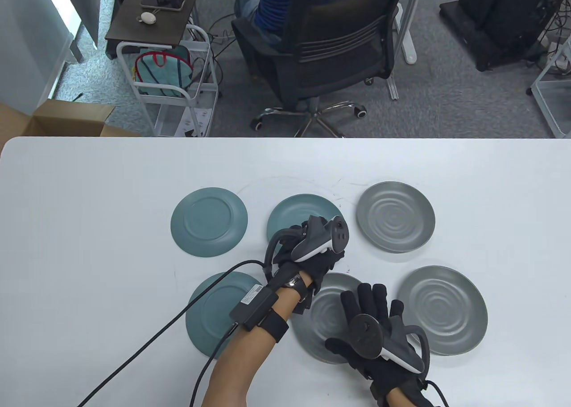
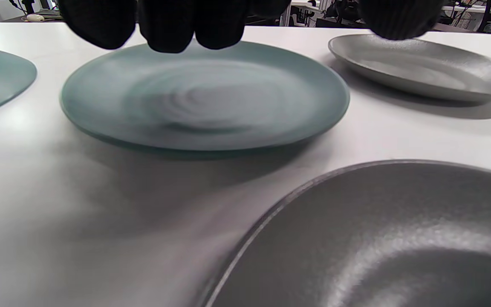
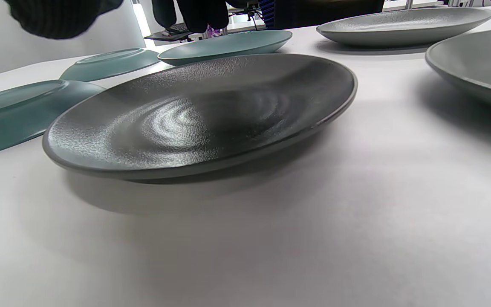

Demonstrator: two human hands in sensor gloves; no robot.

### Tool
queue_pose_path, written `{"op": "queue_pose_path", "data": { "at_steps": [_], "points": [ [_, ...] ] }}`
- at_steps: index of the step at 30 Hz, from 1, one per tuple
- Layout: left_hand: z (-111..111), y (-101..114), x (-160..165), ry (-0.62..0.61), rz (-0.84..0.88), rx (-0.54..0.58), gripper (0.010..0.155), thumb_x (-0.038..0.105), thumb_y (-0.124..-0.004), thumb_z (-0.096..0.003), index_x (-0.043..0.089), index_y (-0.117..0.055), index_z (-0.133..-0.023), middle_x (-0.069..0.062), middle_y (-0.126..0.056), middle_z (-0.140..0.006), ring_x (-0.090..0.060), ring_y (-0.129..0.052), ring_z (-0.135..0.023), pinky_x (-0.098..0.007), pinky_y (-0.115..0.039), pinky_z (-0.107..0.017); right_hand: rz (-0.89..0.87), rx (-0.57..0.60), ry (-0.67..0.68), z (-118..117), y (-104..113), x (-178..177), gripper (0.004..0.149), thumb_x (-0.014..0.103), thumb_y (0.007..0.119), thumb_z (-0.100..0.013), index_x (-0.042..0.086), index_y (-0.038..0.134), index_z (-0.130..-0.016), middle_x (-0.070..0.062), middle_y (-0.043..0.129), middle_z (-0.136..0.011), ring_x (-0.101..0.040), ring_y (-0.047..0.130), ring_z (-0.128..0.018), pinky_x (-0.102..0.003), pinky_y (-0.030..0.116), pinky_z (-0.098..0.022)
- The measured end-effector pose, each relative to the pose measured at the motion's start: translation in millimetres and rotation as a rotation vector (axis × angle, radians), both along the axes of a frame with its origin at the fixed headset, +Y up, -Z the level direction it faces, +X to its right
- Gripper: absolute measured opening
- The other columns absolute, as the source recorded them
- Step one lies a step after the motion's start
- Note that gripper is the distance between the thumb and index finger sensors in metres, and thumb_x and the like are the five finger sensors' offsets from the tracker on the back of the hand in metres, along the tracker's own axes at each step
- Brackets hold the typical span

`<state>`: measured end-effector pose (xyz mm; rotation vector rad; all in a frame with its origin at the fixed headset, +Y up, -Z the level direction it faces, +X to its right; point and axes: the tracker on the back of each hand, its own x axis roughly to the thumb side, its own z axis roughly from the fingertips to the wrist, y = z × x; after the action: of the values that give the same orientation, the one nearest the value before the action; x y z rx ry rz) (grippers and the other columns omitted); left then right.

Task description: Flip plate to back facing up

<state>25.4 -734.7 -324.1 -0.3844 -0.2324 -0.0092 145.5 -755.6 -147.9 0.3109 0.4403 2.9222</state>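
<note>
The left hand (image 1: 312,251) covers the near part of the round blue-green plate in the middle of the back row (image 1: 296,211). The right hand (image 1: 379,331) hides part of the dark grey round plate (image 1: 328,318) just in front of that plate. In the left wrist view, the blue-green plate looks blurry, and the dark grey plate (image 2: 377,238) is cut off by the bottom edge.

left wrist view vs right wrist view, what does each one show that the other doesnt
Only the left wrist view shows the ripples on the middle teal plate, face up under the left hand's fingers. Only the right wrist view shows the whole near grey plate, the two back-up teal plates on the left and the near right grey plate. Both show the white table and the far grey plate.
</note>
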Motion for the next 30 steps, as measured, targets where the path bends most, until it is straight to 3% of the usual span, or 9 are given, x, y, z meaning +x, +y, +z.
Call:
{"op": "queue_pose_path", "data": {
  "at_steps": [12,24,30],
  "points": [
    [-13.4,-28.5,4.0,0.001,-0.049,-0.084,0.091,0.069,-0.069,-0.0502,0.012,-0.045,-0.118,-0.022,-0.056,-0.113,-0.053,-0.067,-0.104,-0.061,-0.071,-0.067,0.003,-0.001,-0.008,-0.4,0.7,1.4,0.095,0.066,0.064,-0.047,0.015,0.019,-0.114,-0.024,0.011,-0.117,-0.049,0.007,-0.105,-0.072,0.017,-0.072],
    [-12.0,-30.2,9.8,-0.033,-0.101,-0.061,0.095,0.065,-0.081,-0.0457,0.01,-0.049,-0.116,-0.026,-0.056,-0.11,-0.055,-0.071,-0.1,-0.057,-0.076,-0.064,0.006,-0.008,-0.008,-1.1,0.5,1.3,0.095,0.066,0.064,-0.047,0.015,0.019,-0.114,-0.023,0.011,-0.117,-0.049,0.007,-0.105,-0.072,0.017,-0.072],
    [-13.3,-30.1,10.0,-0.052,-0.082,-0.061,0.091,0.063,-0.079,-0.0487,0.008,-0.049,-0.115,-0.027,-0.058,-0.108,-0.056,-0.073,-0.097,-0.055,-0.078,-0.063,0.004,-0.004,-0.01,-1.4,1.0,1.7,0.095,0.066,0.064,-0.047,0.016,0.019,-0.114,-0.023,0.011,-0.117,-0.049,0.007,-0.105,-0.072,0.017,-0.072]
  ]
}}
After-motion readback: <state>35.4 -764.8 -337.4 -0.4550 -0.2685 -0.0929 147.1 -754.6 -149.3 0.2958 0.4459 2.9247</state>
